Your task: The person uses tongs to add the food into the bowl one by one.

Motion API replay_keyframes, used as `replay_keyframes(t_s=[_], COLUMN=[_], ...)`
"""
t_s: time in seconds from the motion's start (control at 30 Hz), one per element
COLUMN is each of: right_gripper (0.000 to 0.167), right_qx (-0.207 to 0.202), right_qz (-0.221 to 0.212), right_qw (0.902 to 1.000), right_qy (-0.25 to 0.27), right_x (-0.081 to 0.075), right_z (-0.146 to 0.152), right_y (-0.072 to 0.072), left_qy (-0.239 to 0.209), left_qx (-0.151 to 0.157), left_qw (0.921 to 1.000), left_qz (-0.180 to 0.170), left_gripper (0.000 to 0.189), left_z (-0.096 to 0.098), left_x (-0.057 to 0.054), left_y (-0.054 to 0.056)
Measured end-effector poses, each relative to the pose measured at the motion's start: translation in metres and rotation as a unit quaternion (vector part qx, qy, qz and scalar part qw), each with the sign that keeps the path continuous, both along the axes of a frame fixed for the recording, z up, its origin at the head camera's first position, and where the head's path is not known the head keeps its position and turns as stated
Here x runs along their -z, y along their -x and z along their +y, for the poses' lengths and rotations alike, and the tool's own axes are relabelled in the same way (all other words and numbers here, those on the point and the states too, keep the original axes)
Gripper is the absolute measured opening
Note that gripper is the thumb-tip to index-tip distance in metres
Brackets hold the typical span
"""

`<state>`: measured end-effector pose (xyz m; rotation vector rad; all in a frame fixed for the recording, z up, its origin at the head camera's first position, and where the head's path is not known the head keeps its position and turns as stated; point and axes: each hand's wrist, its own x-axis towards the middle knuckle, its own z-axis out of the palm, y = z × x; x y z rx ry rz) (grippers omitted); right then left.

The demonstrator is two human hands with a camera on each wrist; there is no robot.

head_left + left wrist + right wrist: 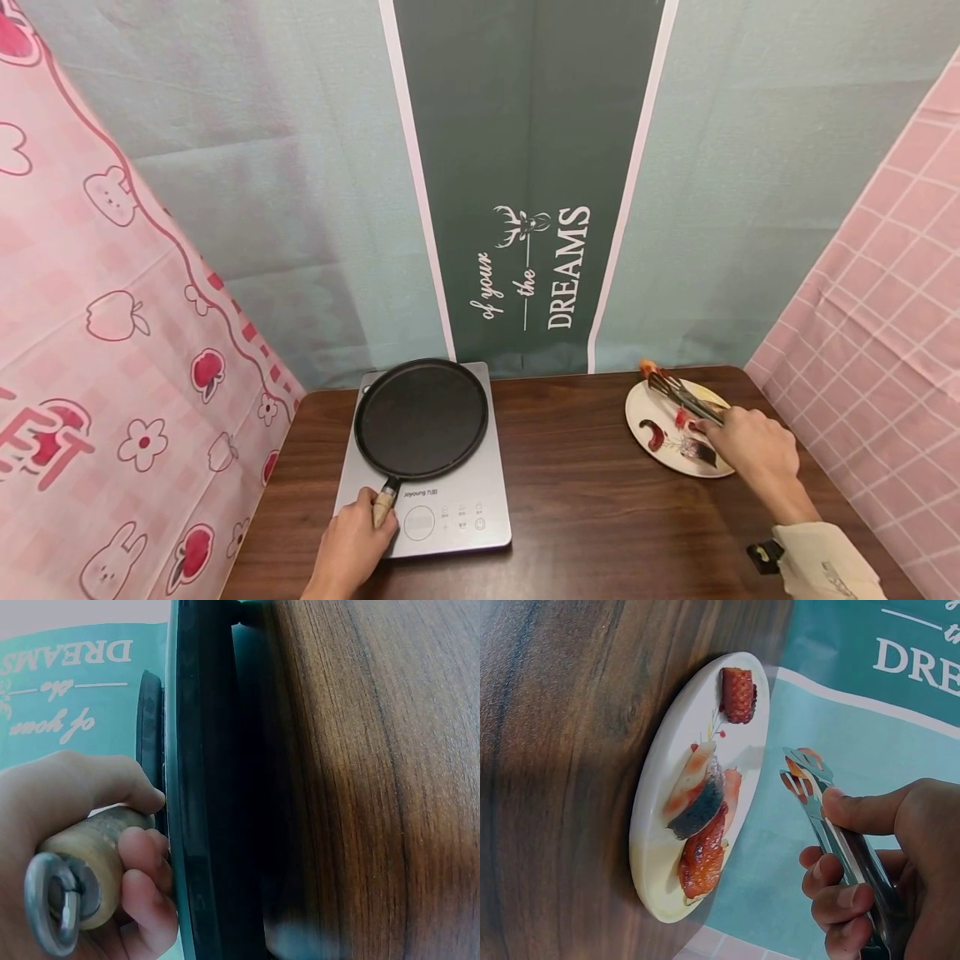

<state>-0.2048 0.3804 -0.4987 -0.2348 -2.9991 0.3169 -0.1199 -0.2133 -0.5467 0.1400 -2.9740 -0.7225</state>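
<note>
My left hand [348, 542] grips the wooden handle [384, 506] of a flat black pan [422, 417], fingers wrapped round it; a metal ring [52, 904] shows at its end in the left wrist view. The pan sits on a silver induction cooker [495, 475]. My right hand [753, 446] holds metal tongs [701, 408] over the far side of a white plate [637, 410]. An orange piece of food [648, 367] is pinched in the tongs' tips. On the plate lie a dark red piece [737, 694], a silver-skinned fish piece [697, 802] and a glazed brown piece [703, 862].
The dark wooden table [566, 467] spans between cooker and plate. Behind it hangs a green and grey-blue cloth [525, 167] with lettering. Pink cloths [150, 333] stand at both sides. A small black object [765, 557] is by the right sleeve.
</note>
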Motion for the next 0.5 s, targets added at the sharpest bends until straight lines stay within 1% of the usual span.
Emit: replay_keyframes(t_s=[0.17, 0.37, 0.5], right_gripper=[0.042, 0.041, 0.042], right_qx=[-0.001, -0.006, -0.009], right_qz=[0.005, 0.017, 0.013], right_qw=[1.0000, 0.9998, 0.9999], right_qy=[-0.001, -0.005, -0.005], right_x=[-0.003, -0.006, -0.011], right_z=[-0.004, -0.009, -0.013], right_y=[0.000, -0.002, -0.002], left_qy=[0.000, -0.003, -0.005], left_qx=[-0.001, -0.001, 0.000], left_qw=[1.0000, 1.0000, 1.0000], left_qz=[-0.002, 0.004, 0.005], left_gripper=[0.029, 0.027, 0.026], left_z=[0.000, -0.001, -0.001], left_x=[0.001, 0.003, 0.002], left_y=[0.000, 0.001, 0.000])
